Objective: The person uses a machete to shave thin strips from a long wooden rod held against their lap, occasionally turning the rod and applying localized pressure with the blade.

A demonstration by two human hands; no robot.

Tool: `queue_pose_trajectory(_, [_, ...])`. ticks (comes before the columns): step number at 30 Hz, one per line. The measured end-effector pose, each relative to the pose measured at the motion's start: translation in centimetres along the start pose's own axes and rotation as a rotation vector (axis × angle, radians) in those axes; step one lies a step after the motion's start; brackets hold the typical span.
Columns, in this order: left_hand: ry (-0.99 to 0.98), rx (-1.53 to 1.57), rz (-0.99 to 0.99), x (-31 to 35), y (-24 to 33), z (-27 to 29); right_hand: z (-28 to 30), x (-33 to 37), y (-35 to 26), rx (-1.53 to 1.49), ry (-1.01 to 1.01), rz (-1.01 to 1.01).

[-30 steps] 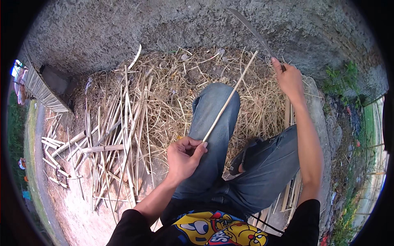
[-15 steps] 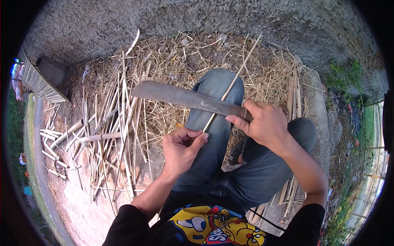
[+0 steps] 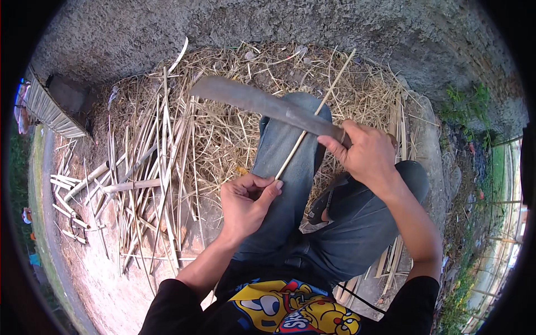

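Observation:
A thin pale stick [image 3: 295, 149], which looks like split bamboo, slants up and away across the jeans on my raised knee [image 3: 279, 143]. Its near end is pinched between the thumb and fingers of my left hand [image 3: 247, 202]. My right hand [image 3: 365, 151] is wrapped round the handle of a machete [image 3: 257, 104], most of that handle hidden in the fist. The broad dark blade points to the far left and lies across the stick over the knee, slightly blurred. The far end of the stick reaches over the shavings.
Curled shavings [image 3: 234, 134] cover the ground up to a rough grey wall [image 3: 268, 22]. At the left lies a heap of split strips [image 3: 162, 184] with a thicker bamboo piece [image 3: 131, 186]. More strips [image 3: 399, 125] lie at the right, near green plants [image 3: 469, 106].
The machete and my right hand have moved up and away along the stick, the blade swinging farther from me. My left hand keeps its pinch in nearly the same place.

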State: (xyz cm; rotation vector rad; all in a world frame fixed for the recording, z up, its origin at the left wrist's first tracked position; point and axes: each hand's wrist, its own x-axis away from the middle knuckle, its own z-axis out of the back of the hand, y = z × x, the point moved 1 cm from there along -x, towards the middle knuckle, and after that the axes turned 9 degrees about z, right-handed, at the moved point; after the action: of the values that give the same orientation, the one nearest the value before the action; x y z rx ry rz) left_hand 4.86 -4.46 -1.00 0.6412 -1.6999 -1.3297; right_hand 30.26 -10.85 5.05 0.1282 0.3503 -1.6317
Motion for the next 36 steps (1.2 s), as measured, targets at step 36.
queue_pose_trajectory(36, [-0.15,0.011,0.078,-0.9,-0.4,1.7,-1.3,1.2,1.1,-0.154,0.033,-0.083])
